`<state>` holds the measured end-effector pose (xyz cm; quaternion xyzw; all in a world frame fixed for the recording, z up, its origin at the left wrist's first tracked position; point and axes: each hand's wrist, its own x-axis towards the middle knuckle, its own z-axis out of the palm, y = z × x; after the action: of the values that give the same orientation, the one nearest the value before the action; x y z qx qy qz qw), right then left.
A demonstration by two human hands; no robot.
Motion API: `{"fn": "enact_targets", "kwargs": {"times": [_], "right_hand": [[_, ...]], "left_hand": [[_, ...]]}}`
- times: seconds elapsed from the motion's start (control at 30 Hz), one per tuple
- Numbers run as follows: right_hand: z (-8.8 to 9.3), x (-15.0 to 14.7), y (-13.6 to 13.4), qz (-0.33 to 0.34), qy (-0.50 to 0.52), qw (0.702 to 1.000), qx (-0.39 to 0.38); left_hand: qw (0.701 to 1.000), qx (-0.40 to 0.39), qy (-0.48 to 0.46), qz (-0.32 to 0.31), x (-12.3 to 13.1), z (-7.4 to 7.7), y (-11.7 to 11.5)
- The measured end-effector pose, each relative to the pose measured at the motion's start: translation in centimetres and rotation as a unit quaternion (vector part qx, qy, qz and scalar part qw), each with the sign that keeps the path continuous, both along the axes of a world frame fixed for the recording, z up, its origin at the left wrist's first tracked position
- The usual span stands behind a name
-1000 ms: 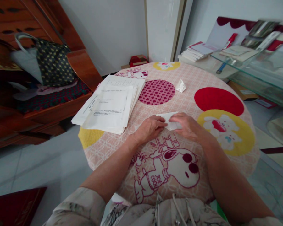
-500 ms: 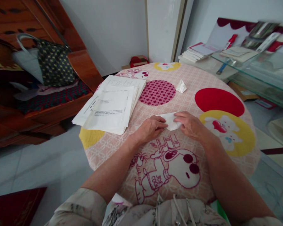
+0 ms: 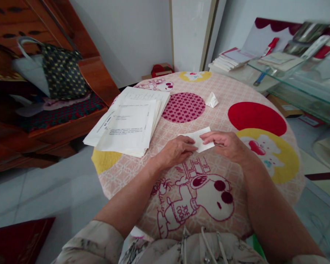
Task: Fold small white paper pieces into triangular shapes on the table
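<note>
So there's a small white paper (image 3: 204,143) lying on a round table (image 3: 121,176) with a patterned cloth, roughly midway between the near and far edges, and both hands are on it. The left hand (image 3: 178,151) has its fingers bunched together, curled over the paper's left end. The right hand (image 3: 227,146) comes in from the other side, fingers bent and their tips on the paper's right part, with the paper's far corner poking out beyond them. The two hands are apart, a strip of bare paper showing between — can't tell if either one is really pinching it or just pressing, since the undersides are hidden.

Over by the table's left edge there's a messy stack of printed sheets (image 3: 129,123), one corner sticking out past the edge. Toward the far edge, just beside a pink checked dot (image 3: 184,107), sits a little folded white piece (image 3: 212,100), peaked like a tiny tent. Past the left edge is a wooden bench (image 3: 95,79) with a dark patterned bag (image 3: 63,71) on it; past the right edge, a glass shelf (image 3: 280,73) — pretty cluttered.
</note>
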<state>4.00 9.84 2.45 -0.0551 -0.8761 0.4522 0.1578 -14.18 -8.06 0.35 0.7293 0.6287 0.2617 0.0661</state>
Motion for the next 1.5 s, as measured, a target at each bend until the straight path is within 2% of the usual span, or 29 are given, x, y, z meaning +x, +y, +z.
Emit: {"fn": "enact_targets", "kwargs": {"times": [0.07,0.23,0.47,0.67,0.73,0.9,1.03,1.33,1.5], "right_hand": [[0.0,0.0,0.2,-0.011,-0.008,1.0,0.001],[-0.2,-0.1,0.9,-0.023,-0.004,0.997,0.067],[-0.2,-0.4,2.0,0.049,-0.019,0.986,0.157],[0.0,-0.7,1.2,0.06,-0.053,0.977,0.197],[0.1,-0.8,1.0,0.039,-0.058,0.98,0.188],[-0.1,-1.1,1.2,-0.067,-0.06,0.987,0.133],[-0.7,-2.1,0.7,-0.102,-0.043,0.988,0.112],[-2.3,-4.6,-0.4,-0.107,-0.013,0.975,0.195],[-2.9,-5.0,-0.7,-0.122,-0.006,0.968,0.22]], "left_hand": [[1.0,-0.002,0.009,-0.011,0.2,0.2,0.0],[0.999,-0.018,0.042,-0.03,0.7,0.7,0.0],[0.998,-0.027,0.048,-0.032,0.8,0.8,0.1],[0.998,-0.028,0.041,-0.028,0.7,0.8,0.2],[0.999,-0.025,0.032,-0.029,0.6,0.7,0.2],[0.999,-0.006,-0.021,-0.024,0.1,0.4,0.1],[0.999,-0.007,-0.032,-0.027,-0.2,0.4,0.0],[0.999,0.001,-0.04,-0.022,-0.1,0.3,0.0],[0.999,-0.018,0.005,-0.036,0.4,0.7,-0.1]]}}
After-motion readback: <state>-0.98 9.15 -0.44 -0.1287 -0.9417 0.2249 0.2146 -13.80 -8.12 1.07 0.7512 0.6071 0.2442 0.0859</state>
